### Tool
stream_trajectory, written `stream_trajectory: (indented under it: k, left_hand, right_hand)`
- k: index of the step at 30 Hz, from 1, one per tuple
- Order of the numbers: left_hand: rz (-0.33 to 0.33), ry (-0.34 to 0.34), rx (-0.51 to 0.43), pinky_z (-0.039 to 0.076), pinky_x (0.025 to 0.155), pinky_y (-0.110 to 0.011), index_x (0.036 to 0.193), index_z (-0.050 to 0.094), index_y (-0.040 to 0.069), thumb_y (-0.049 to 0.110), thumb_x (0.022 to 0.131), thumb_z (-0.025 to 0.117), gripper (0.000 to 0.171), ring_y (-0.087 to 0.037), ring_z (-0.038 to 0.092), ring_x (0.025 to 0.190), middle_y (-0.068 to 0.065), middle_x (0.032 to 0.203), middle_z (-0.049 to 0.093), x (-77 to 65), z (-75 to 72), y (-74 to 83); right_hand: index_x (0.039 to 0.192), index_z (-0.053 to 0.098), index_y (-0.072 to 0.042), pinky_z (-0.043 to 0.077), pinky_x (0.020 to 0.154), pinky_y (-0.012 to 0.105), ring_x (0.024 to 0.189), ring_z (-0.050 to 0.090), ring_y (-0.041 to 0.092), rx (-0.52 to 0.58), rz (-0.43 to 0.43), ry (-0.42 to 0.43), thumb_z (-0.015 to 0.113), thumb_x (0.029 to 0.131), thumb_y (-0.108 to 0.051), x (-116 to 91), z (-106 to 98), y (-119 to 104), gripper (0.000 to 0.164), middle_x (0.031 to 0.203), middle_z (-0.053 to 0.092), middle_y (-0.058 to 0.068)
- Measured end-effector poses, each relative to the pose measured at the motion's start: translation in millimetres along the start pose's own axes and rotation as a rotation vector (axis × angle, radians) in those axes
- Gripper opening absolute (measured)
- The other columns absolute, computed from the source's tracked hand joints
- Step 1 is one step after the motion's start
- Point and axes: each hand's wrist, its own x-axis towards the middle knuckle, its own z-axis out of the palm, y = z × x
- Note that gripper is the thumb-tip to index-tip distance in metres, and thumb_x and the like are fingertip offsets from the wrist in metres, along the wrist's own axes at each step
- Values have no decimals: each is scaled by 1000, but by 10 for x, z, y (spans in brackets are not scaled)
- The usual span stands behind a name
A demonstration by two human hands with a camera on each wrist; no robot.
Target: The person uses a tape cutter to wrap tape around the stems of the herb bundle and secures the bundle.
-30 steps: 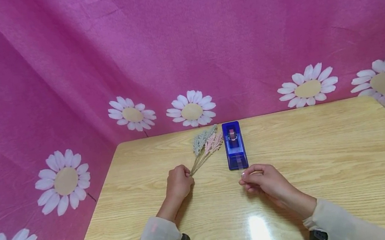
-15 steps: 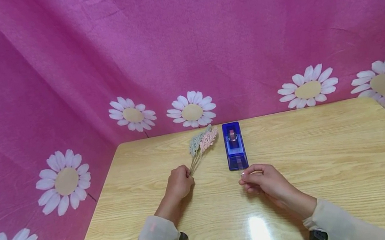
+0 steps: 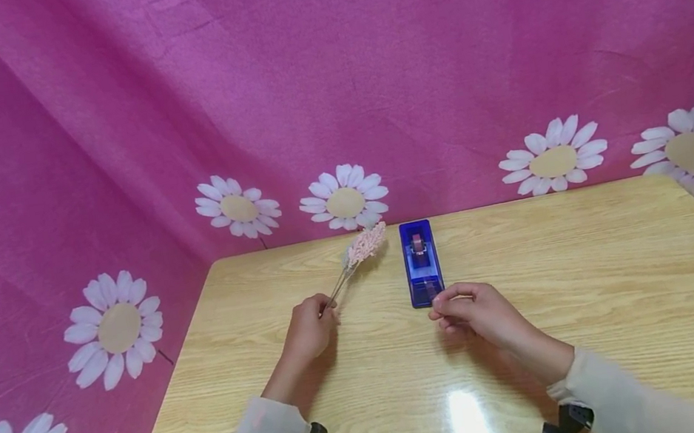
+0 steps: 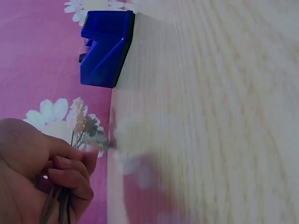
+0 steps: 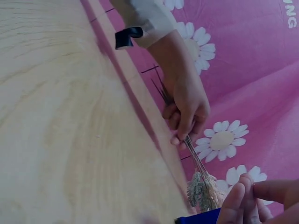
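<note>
My left hand [image 3: 305, 330] grips thin stems of dried-looking flower sprigs [image 3: 365, 245], pink over grey-green, with the heads pointing away and to the right. In the left wrist view the fingers curl round the stems [image 4: 62, 203]. A blue tape dispenser [image 3: 420, 258] stands right of the sprigs. At its near end my right hand [image 3: 486, 315] pinches the end of a clear tape strip [image 3: 429, 288] between thumb and index finger. The right wrist view catches the right fingers [image 5: 238, 198] close by a corner of the dispenser [image 5: 201, 218].
A light wood-grain table [image 3: 596, 261] carries everything. Behind it and on the left hangs a pink cloth [image 3: 433, 69] printed with white daisies. A bright reflection lies on the tabletop in front. Both wrists wear black devices.
My left hand has drawn back to the left with the sprigs, which have turned so pink covers much of the grey-green. My right hand has risen slightly towards the dispenser's near edge.
</note>
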Motion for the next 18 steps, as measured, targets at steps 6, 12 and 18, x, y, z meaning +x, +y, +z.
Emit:
stream_trajectory:
  k: [6, 12, 18]
  left_hand:
    - [17, -57, -99, 36, 54, -23, 114, 69, -7, 1, 106, 52, 21, -15, 48, 63, -14, 90, 73, -85, -150, -10]
    - [85, -114, -70, 35, 59, -26, 107, 71, -1, 4, 107, 53, 19, -15, 41, 64, -16, 89, 71, -186, -396, -42]
    - [181, -221, -69, 43, 66, -27, 107, 72, 2, 2, 105, 55, 16, -16, 52, 69, -12, 83, 70, -275, -705, -155]
  right_hand:
    - [118, 63, 11, 60, 75, 27, 76, 69, 8, -2, 1, 14, 64, 102, -9, 39, -43, -158, 26, 91, 77, 5]
    - [121, 61, 12, 60, 76, 26, 78, 70, 8, 41, 27, 9, 62, 103, -9, 68, -94, -276, 28, 93, 77, 6]
    - [122, 60, 11, 59, 74, 23, 77, 70, 8, 77, 45, 7, 61, 104, -9, 115, -120, -335, 27, 91, 76, 4]
